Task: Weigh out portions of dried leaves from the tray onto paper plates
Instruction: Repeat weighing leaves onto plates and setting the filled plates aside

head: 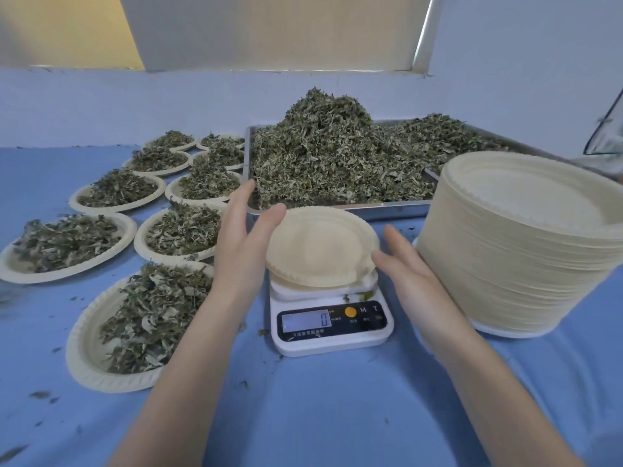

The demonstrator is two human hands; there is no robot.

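Note:
An empty paper plate [320, 246] lies on the white kitchen scale [332, 326], whose display reads 0. My left hand [244, 237] is beside the plate's left rim, fingers straight, thumb touching the rim. My right hand [404, 264] is at the plate's right edge, fingers straight, thumb touching the rim. Behind the scale stands a metal tray [250, 136] heaped with dried green leaves [323, 146].
Several paper plates filled with leaves [148, 318] cover the blue tablecloth on the left. A tall stack of empty plates [526, 237] stands right of the scale. Loose leaf crumbs dot the cloth. A wall and window sill are behind the tray.

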